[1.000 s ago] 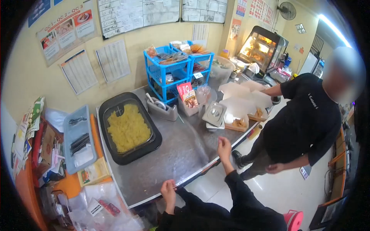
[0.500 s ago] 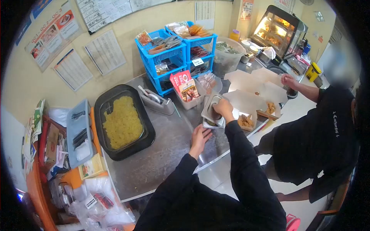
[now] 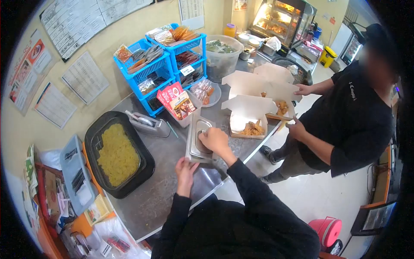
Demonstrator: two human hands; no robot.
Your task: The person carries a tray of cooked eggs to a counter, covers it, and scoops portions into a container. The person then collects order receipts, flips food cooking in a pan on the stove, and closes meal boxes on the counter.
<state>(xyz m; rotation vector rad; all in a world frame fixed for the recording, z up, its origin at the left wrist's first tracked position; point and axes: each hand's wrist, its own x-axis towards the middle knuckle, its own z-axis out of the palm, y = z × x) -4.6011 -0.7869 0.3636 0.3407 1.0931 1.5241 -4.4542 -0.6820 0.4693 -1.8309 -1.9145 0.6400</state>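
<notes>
A long stainless steel food pan [image 3: 189, 144] stands on the metal counter in front of me, its metal lid [image 3: 202, 125] lying over its top. My right hand [image 3: 214, 141] is closed at the lid's recessed middle; the exact grip is hidden under the fingers. At the pan's near left corner, my left hand [image 3: 185, 172] has its fingers and thumb against the wall. Just right of the pan sits an open paper box [image 3: 236, 123] holding fried chicken pieces [image 3: 253, 128]. What the pan contains is covered.
A black roasting tray [image 3: 146, 162] of yellow food lies left. Behind are a tape dispenser [image 3: 148, 125], a box of sachets [image 3: 182, 105] and blue baskets [image 3: 142, 71]. On the right, a co-worker [image 3: 345, 125] handles another open box [image 3: 276, 88].
The lid, earlier tilted with the pan's near end showing, now lies over the pan. My left hand has come against the pan's corner. My view has turned right; the co-worker's hands are at a box.
</notes>
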